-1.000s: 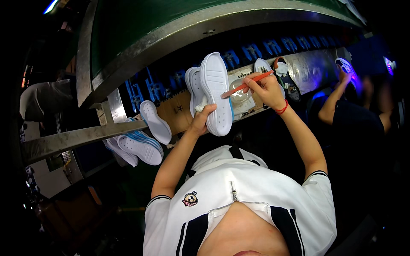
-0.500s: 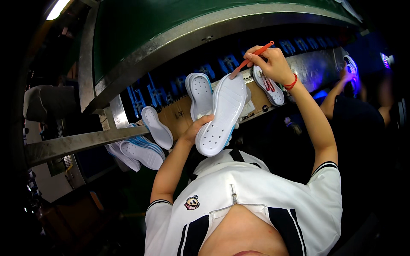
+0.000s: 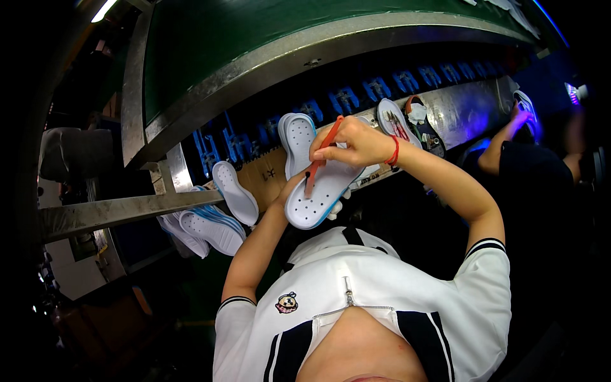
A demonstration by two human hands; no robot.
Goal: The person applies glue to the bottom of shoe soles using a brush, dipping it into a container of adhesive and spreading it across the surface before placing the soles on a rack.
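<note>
My left hand (image 3: 291, 191) grips the near end of a white shoe sole (image 3: 318, 191) with a blue edge, held tilted in front of my chest with its dotted inner face up. My right hand (image 3: 355, 143) holds an orange brush (image 3: 320, 160) and presses its tip onto the sole's upper face. A red band circles my right wrist. Another white sole (image 3: 296, 137) lies on the metal ledge (image 3: 464, 114) just behind the one I hold.
Several white soles with blue edges (image 3: 210, 223) are stacked at the left beside a metal bar (image 3: 121, 213). A small dish with tools (image 3: 394, 121) sits on the ledge. Another person's arm (image 3: 503, 137) reaches to the ledge at the right. A green conveyor hood (image 3: 286, 38) curves overhead.
The sole has come down from upright to a low tilt near my chest. My right hand went up to the ledge with the brush, then down onto the sole.
</note>
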